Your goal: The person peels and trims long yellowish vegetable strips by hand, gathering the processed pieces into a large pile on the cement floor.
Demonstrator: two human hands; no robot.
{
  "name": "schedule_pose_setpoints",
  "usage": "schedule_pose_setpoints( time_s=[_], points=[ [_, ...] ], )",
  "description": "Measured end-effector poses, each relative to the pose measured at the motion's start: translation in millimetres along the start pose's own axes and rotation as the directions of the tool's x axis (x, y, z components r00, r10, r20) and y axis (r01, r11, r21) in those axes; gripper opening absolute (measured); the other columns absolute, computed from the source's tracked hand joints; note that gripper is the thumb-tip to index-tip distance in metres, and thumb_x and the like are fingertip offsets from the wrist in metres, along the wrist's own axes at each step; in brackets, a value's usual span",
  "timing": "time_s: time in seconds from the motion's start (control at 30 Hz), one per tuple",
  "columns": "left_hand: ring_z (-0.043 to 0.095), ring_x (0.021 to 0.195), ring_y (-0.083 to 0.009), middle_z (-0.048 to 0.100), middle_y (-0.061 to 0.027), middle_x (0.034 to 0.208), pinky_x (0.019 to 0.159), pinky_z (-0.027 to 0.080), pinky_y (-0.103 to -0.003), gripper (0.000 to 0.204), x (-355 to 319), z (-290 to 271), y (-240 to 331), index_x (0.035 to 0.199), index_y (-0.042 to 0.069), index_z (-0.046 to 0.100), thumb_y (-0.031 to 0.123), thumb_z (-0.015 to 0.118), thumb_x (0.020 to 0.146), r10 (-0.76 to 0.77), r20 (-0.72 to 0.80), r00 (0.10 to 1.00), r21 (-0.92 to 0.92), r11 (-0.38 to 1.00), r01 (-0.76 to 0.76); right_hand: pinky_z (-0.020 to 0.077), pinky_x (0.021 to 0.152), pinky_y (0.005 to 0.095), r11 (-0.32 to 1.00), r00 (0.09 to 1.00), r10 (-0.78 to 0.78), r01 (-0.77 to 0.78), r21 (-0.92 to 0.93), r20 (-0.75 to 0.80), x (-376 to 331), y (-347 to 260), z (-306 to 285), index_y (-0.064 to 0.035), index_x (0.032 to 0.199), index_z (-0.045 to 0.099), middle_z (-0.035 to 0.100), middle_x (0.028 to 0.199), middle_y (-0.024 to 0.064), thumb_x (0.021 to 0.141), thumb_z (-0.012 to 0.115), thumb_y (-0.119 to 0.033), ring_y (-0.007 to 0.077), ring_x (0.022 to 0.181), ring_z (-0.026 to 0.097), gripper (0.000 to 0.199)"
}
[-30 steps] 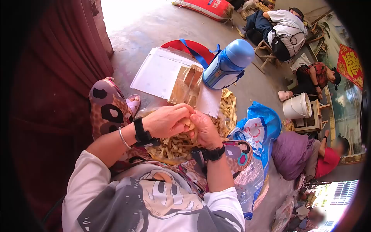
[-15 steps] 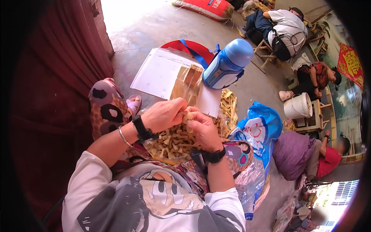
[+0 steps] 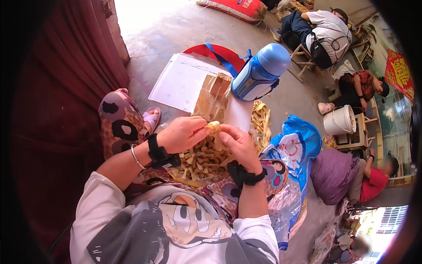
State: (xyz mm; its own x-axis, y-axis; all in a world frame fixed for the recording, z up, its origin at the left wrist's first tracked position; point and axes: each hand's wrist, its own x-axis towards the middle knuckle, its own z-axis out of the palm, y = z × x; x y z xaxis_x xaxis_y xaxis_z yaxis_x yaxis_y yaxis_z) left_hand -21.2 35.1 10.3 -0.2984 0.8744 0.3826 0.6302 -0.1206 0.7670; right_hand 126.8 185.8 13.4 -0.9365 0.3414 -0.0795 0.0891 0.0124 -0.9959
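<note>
Between my hands, above my lap, is a small pale-yellow knotted strip of dried-looking material. My left hand pinches its left side with thumb and fingers. From the right, my right hand grips its other side, fingertips closed. Beneath them a heap of similar short yellowish knotted pieces fills a container or bag on my lap, partly hidden by my hands. Long loose yellow strips lie just beyond my right hand. Both wrists carry black strapped devices.
Ahead stand a blue bottle with a strap, white sheets, a brown clear-wrapped packet and a red round tray. A blue-and-white plastic bag lies right. Several people sit farther right, near a white bucket.
My hands have moved slightly apart, the right one shifting right and down. The knotted strip now shows more openly between the fingertips, as a rounded knot.
</note>
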Motion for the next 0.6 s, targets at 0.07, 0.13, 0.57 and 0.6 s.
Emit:
schedule_pose_setpoints(
  time_s=[0.07, 0.13, 0.57, 0.6],
  points=[
    [0.051, 0.057, -0.0173, 0.052, -0.0066, 0.068, 0.052, 0.041, -0.028, 0.019, 0, -1, 0, 0.081, 0.000, 0.057, 0.016, 0.056, 0.091, -0.118, 0.021, 0.993, -0.169, 0.978, 0.120, 0.0393, 0.052, 0.0159, 0.963, 0.972, 0.212, -0.225, 0.149, 0.098, -4, -16, -3, -0.0025, 0.105, 0.062, 0.062, 0.081, 0.0010, 0.092, 0.058, -0.020, 0.0042, 0.059, 0.051, 0.022],
    [0.048, 0.056, -0.0097, 0.053, -0.0028, 0.067, 0.052, 0.039, -0.023, 0.020, 1, -6, 7, 0.079, 0.000, 0.058, 0.015, 0.053, 0.092, -0.311, 0.135, 0.941, -0.381, 0.860, 0.339, 0.0362, 0.047, 0.0163, 0.920, 0.951, 0.298, -0.309, 0.241, 0.082, -5, -16, -11, -0.0031, 0.100, 0.062, 0.059, 0.076, 0.0007, 0.091, 0.059, -0.019, 0.0045, 0.054, 0.047, 0.019],
    [0.057, 0.072, -0.0107, 0.061, -0.0056, 0.090, 0.068, 0.048, -0.023, 0.021, 2, -8, -1, 0.100, 0.003, 0.051, 0.023, 0.045, 0.098, -0.318, 0.370, 0.873, -0.631, 0.603, 0.488, 0.0357, 0.052, 0.0177, 0.965, 0.983, 0.181, -0.183, 0.190, 0.026, -8, -14, -18, -0.0021, 0.090, 0.063, 0.054, 0.070, -0.0050, 0.090, 0.061, -0.017, 0.0023, 0.059, 0.045, 0.015],
    [0.058, 0.073, -0.0114, 0.062, -0.0070, 0.092, 0.068, 0.049, -0.023, 0.021, 4, -8, 8, 0.100, 0.004, 0.052, 0.023, 0.046, 0.098, -0.339, 0.472, 0.814, -0.679, 0.449, 0.581, 0.0376, 0.055, 0.0177, 0.978, 0.988, 0.153, -0.156, 0.136, 0.036, -8, -12, -9, -0.0016, 0.091, 0.063, 0.055, 0.073, -0.0049, 0.090, 0.061, -0.016, 0.0024, 0.063, 0.046, 0.015]
  ],
)
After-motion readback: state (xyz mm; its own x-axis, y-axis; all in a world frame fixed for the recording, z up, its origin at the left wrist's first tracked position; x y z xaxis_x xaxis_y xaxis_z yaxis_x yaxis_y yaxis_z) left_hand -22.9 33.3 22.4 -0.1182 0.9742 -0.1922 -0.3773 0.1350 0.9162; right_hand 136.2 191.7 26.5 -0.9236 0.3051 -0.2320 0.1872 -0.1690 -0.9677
